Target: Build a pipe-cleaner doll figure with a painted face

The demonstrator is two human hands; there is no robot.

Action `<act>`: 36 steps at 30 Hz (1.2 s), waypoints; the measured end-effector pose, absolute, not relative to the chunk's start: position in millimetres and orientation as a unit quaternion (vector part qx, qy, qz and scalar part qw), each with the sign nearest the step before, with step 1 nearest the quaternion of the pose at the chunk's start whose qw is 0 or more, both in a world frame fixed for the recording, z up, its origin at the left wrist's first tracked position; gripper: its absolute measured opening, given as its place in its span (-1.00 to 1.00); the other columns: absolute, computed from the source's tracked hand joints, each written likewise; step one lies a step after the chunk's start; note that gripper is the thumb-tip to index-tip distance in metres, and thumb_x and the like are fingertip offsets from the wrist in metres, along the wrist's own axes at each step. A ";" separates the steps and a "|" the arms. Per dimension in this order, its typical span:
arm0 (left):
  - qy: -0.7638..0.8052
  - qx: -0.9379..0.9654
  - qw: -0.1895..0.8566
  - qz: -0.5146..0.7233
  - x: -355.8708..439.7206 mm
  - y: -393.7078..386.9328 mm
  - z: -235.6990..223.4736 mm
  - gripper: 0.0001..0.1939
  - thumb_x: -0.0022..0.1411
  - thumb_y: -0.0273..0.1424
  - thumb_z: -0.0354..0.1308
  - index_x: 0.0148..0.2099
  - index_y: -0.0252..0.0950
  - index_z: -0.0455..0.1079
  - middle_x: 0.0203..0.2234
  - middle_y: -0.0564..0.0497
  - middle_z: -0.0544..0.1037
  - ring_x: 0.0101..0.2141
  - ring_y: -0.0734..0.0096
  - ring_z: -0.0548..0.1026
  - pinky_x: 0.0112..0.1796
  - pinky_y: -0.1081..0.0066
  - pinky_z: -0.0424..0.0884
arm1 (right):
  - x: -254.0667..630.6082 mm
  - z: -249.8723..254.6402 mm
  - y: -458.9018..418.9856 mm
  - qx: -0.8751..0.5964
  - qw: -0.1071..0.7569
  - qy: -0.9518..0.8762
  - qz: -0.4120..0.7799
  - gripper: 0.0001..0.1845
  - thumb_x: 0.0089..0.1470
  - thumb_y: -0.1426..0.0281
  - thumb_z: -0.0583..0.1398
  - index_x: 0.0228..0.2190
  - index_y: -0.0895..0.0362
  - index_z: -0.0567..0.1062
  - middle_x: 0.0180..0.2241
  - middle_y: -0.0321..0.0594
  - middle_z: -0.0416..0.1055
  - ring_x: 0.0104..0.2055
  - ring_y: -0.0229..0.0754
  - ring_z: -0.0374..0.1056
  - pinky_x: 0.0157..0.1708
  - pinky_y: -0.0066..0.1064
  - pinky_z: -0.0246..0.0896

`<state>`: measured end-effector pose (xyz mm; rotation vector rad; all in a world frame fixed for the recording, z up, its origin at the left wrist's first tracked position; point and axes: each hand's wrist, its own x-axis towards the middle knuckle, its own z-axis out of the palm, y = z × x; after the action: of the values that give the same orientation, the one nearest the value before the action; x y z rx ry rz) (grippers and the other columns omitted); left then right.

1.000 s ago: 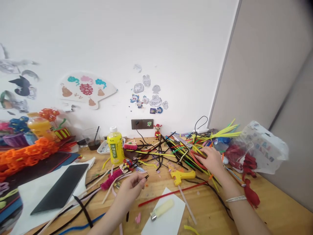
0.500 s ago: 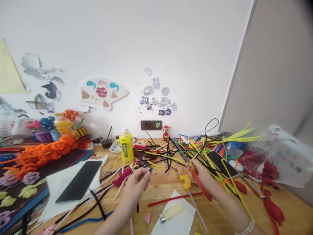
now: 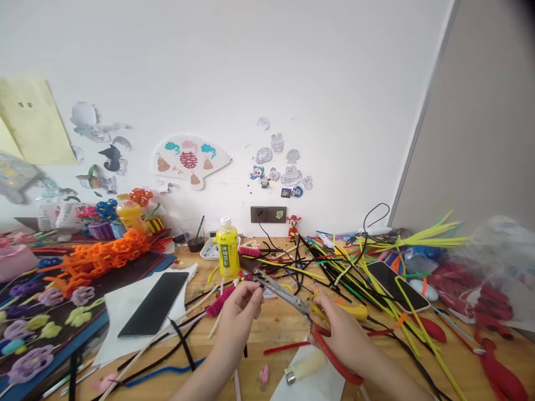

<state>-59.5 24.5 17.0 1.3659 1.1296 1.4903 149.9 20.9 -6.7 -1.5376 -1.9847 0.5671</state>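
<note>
My left hand (image 3: 242,307) is closed in a pinch in the middle of the table. A short black tip, seemingly of a pipe cleaner, shows at its fingertips. My right hand (image 3: 340,328) is wrapped round the red-orange handles of a pair of scissors (image 3: 297,302). The scissor blades are apart and point left, their tips beside my left fingertips; whether they touch the black piece I cannot tell. Behind my left hand lies a bright pink wound bundle (image 3: 219,301), partly covered. A yellow glue gun (image 3: 355,312) lies behind my right hand.
A yellow drink bottle (image 3: 228,250) stands behind my left hand. A black phone (image 3: 154,305) lies on white paper at left, another phone (image 3: 397,285) at right. Loose pipe cleaners (image 3: 334,262) tangle across the back. A lighter (image 3: 307,366) rests on paper in front.
My right hand has swung the scissors leftward, so the blades now reach my left fingertips. My left hand keeps its pinch. The view has turned slightly left.
</note>
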 end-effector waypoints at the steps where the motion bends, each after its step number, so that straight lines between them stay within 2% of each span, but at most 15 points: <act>1: 0.443 0.543 0.403 0.589 -59.7 24.9 16.6 -0.74 0.01 -0.19 0.10 -0.45 -0.30 0.27 -0.66 0.16 0.25 -0.63 0.56 0.19 -0.59 0.53 0.12 | 148.9 -6.3 20.2 -0.573 0.275 -0.743 0.208 -0.54 -0.29 0.32 0.24 -0.24 0.08 0.30 -0.20 -0.13 0.39 -0.16 0.00 0.30 -0.24 -0.29 0.13; 11: 0.436 0.580 0.400 0.560 -61.8 31.7 7.2 -0.75 0.03 -0.20 0.07 -0.47 -0.30 0.25 -0.64 0.15 0.24 -0.63 0.56 0.16 -0.60 0.53 0.11 | 144.3 -6.0 22.5 -0.564 0.263 -0.753 0.213 -0.60 -0.29 0.33 0.26 -0.31 0.09 0.31 -0.31 -0.19 0.40 -0.26 -0.06 0.30 -0.31 -0.35 0.10; 17: 0.456 0.584 0.421 0.524 -59.8 30.9 11.1 -0.73 0.07 -0.21 0.01 -0.53 -0.29 0.19 -0.71 0.19 0.18 -0.67 0.59 0.11 -0.62 0.53 0.03 | 146.5 -11.0 27.5 -0.560 0.274 -0.756 0.200 -0.74 -0.23 0.37 0.21 -0.39 0.11 0.31 -0.37 -0.21 0.39 -0.32 -0.10 0.29 -0.36 -0.39 0.09; 28: 0.448 0.569 0.426 0.543 -60.5 31.2 8.9 -0.70 0.01 -0.16 0.05 -0.56 -0.29 0.19 -0.73 0.20 0.17 -0.69 0.60 0.10 -0.63 0.54 0.01 | 144.5 -0.1 16.4 -0.584 0.244 -0.752 0.184 -0.56 -0.26 0.27 0.23 -0.25 0.09 0.31 -0.27 -0.17 0.39 -0.22 -0.05 0.29 -0.28 -0.35 0.09; 31: 0.449 0.572 0.427 0.537 -61.0 32.3 6.9 -0.69 0.01 -0.16 0.05 -0.56 -0.29 0.19 -0.73 0.20 0.17 -0.69 0.60 0.10 -0.63 0.54 0.00 | 143.3 1.3 16.4 -0.587 0.234 -0.753 0.186 -0.58 -0.24 0.27 0.21 -0.26 0.09 0.30 -0.29 -0.18 0.39 -0.23 -0.06 0.29 -0.28 -0.35 0.09; 36: 0.454 0.582 0.419 0.529 -60.3 30.9 9.5 -0.69 0.01 -0.15 0.03 -0.56 -0.29 0.17 -0.73 0.21 0.15 -0.69 0.60 0.09 -0.63 0.53 -0.01 | 141.9 0.7 15.8 -0.581 0.225 -0.757 0.197 -0.69 -0.23 0.28 0.20 -0.37 0.08 0.27 -0.37 -0.24 0.38 -0.33 -0.11 0.29 -0.37 -0.40 0.09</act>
<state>-60.3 30.9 9.5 1.4588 1.1392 1.3253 141.9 15.8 0.7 -1.6026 -2.0874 0.5427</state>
